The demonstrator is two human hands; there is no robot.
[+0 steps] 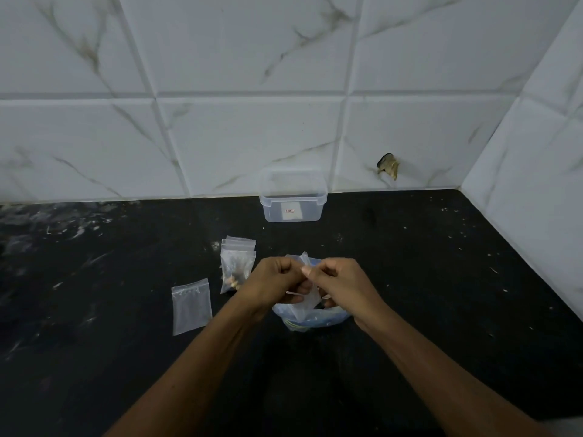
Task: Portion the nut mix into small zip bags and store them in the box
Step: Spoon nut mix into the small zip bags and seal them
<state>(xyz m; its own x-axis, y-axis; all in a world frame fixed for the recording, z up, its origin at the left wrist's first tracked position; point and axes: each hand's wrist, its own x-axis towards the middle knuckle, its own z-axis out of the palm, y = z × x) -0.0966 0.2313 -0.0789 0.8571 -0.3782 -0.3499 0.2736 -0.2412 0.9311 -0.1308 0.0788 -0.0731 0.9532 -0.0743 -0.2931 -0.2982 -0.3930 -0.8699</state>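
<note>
Nut mix is hardly on show here: most of it presumably sits in the larger clear bag (310, 320) with blue print, resting on the black table (426, 294) under the hands, though its contents are hidden from view. Behind, the tiled wall (220, 121) runs along the far edge and turns a corner at the right. The clear plastic box (292, 201) stands lidless at the far edge of the table against the wall, with no bags visible inside. Left of the hands lies a small stack of filled zip bags (237, 263), a few pale nuts showing at the near end. Further left and nearer, well apart from the stack, one flat empty zip bag (191, 305) waits.

The left hand (274, 285) and right hand (342, 283) meet just above the larger bag, both curled closed, and each grip pinches an edge of one small zip bag (310, 296) between thumb and fingers. The bag's top corner pokes up between the knuckles.

Judging by that pose, the step in hand is working the mouth of this small bag, either pulling it open for filling or pressing its seal; I cannot tell which, nor whether it holds nuts. If opening, the next move calls for keeping the mouth spread with one hand while the other scoops from the larger bag. If sealing, it calls for laying it on the stack or carrying it to the box.
</note>
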